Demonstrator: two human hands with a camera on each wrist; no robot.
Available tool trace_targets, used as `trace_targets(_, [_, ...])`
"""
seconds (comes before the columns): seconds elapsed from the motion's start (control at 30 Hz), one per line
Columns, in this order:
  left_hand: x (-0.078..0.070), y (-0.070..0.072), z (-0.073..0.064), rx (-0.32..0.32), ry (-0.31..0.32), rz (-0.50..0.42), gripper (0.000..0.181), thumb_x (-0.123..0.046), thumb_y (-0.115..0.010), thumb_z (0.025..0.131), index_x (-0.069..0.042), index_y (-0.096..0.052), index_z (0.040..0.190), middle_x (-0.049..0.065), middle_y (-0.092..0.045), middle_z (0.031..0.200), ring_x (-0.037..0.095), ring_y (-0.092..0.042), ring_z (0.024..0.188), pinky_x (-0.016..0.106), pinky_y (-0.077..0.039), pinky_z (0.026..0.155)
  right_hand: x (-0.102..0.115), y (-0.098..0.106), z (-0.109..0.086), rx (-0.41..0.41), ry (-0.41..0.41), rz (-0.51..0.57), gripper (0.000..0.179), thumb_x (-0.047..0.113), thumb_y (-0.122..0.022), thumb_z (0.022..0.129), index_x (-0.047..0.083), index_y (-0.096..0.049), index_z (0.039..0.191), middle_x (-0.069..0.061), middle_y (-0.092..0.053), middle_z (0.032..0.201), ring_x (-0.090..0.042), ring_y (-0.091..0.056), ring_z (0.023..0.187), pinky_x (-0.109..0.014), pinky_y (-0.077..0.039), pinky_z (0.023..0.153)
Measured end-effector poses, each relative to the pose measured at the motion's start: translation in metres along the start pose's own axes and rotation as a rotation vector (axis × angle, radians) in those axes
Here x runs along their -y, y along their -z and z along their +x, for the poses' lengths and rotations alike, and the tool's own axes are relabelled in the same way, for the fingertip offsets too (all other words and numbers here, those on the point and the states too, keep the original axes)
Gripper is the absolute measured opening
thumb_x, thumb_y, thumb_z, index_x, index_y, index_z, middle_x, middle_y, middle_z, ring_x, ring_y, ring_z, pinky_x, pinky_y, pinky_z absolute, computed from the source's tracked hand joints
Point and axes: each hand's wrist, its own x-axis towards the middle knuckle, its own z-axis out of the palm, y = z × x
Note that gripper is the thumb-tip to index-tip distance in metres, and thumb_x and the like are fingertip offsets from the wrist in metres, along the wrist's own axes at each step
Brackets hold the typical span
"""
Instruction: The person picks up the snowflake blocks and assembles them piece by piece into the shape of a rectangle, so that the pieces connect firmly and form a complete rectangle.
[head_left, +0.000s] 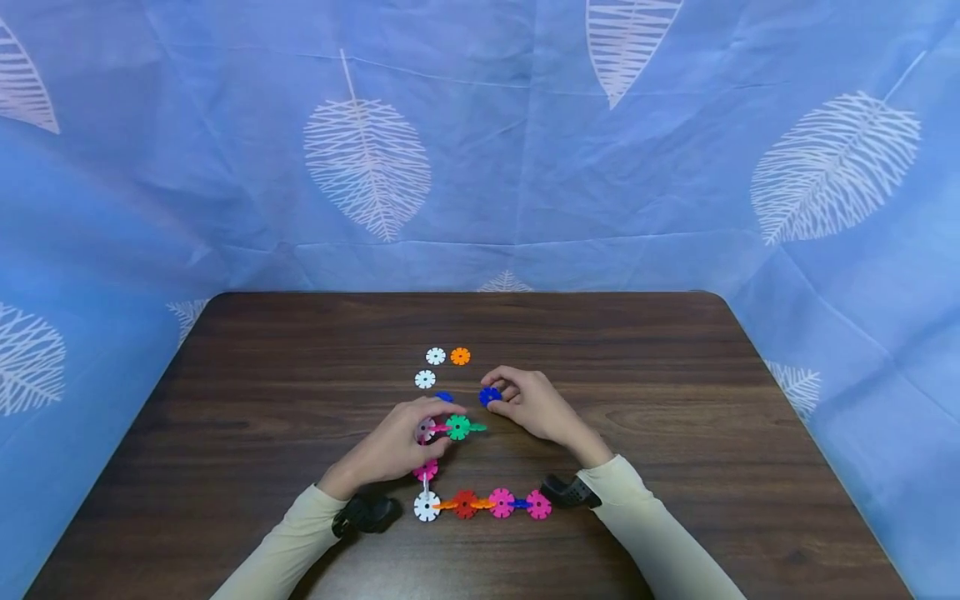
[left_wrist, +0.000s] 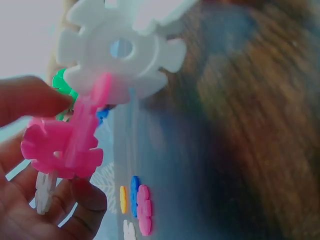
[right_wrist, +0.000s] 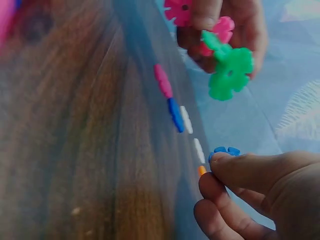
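Note:
A chain of notched, flower-shaped plastic discs is slotted together. Its lower row runs from a white disc [head_left: 427,506] past a red disc [head_left: 466,504] to a pink disc [head_left: 538,504]. My left hand [head_left: 393,443] grips the chain's upper part, fingers and thumb around pink and white discs, partly hiding them. A green disc [head_left: 458,427] with another green one slotted edge-on sticks out rightward from that hand. Close by on the right, my right hand [head_left: 542,406] pinches a separate blue disc [head_left: 490,396] between thumb and fingers. In the right wrist view this blue disc [right_wrist: 225,151] peeks above the thumb.
Loose on the brown table [head_left: 675,400] beyond the hands lie two white discs, one [head_left: 436,356] beside an orange disc [head_left: 461,356]. Another blue disc [head_left: 444,397] is partly hidden behind the left hand, with a loose pink disc [right_wrist: 162,80] near it. Blue leaf-print cloth [head_left: 480,167] hangs behind.

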Motion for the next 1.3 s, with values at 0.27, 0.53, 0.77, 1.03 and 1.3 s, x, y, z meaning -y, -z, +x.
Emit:
trace_targets(0.27, [-0.001,-0.007,0.001,-0.077,0.028,-0.030,0.037,-0.018,-0.079,0.091,-0.009,-0.071,0.126,0.005,-0.073,0.122,0.016,-0.066,0.108,0.040,-0.055,0.096,0.002,0.010,-0.020,-0.067,-0.042,0.061,0.025,0.013,-0.075,0.094,0.012,-0.064,0.117,-0.004,-0.071,0.105,-0.014,-0.069,0.089,-0.031,-0.060,0.080])
trace_targets(0.53, [-0.003,-0.007,-0.002,-0.146,0.064,-0.047,0.026,-0.015,-0.079,0.091,-0.010,-0.075,0.116,-0.005,-0.073,0.105,0.009,-0.060,0.085,0.025,-0.054,0.078,0.008,0.014,-0.030,-0.107,-0.089,0.105,0.019,0.014,-0.074,0.095,0.012,-0.062,0.110,-0.003,-0.069,0.102,-0.014,-0.067,0.091,-0.026,-0.058,0.080])
trace_targets(0.77, [-0.005,-0.005,0.000,-0.179,0.062,-0.064,0.024,-0.011,-0.079,0.090,-0.008,-0.074,0.113,-0.004,-0.072,0.099,0.012,-0.059,0.081,0.024,-0.053,0.070,0.014,0.014,-0.037,-0.081,-0.064,0.140,0.018,0.015,-0.072,0.096,0.015,-0.066,0.113,-0.002,-0.070,0.105,-0.014,-0.069,0.092,-0.025,-0.059,0.080])
trace_targets(1.03, [-0.004,-0.002,0.002,-0.197,0.041,-0.065,0.023,-0.012,-0.076,0.093,-0.009,-0.074,0.115,0.000,-0.074,0.106,0.010,-0.060,0.077,0.024,-0.054,0.068,0.017,0.004,-0.039,-0.040,-0.030,0.164,0.018,0.016,-0.071,0.097,0.015,-0.066,0.114,-0.002,-0.070,0.106,-0.015,-0.069,0.093,-0.025,-0.059,0.081])
trace_targets(1.3, [-0.005,-0.002,0.001,-0.206,0.020,-0.070,0.023,-0.009,-0.075,0.093,-0.010,-0.075,0.116,0.004,-0.075,0.112,0.009,-0.056,0.069,0.025,-0.052,0.058,0.023,0.000,-0.040,-0.042,-0.038,0.161,0.017,0.014,-0.072,0.097,0.014,-0.066,0.113,-0.002,-0.070,0.105,-0.014,-0.069,0.092,-0.025,-0.059,0.080])
